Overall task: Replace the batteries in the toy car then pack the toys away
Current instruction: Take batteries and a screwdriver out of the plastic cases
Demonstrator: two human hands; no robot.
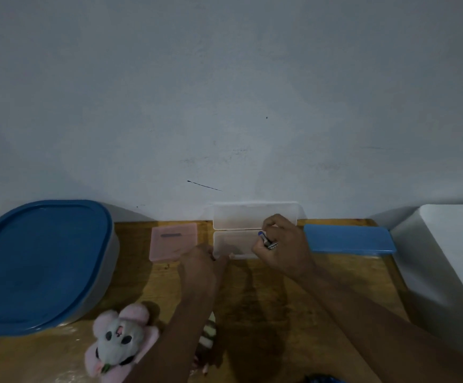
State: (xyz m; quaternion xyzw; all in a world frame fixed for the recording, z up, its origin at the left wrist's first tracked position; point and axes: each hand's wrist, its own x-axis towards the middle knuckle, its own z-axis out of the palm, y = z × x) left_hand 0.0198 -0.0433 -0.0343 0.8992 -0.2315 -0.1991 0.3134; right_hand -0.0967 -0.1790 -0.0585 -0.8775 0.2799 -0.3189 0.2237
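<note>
1 battery in right hand; left hand at case edge.

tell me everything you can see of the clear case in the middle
The clear case is a translucent, rectangular plastic box, open. Its base lies flat on the wooden table; its lid stands up by the wall. The left hand meets its front left corner; the right hand holds a battery over it.

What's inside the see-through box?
The clear box looks bare where it shows. The right hand, holding what look like batteries above it, covers its right end.
</note>
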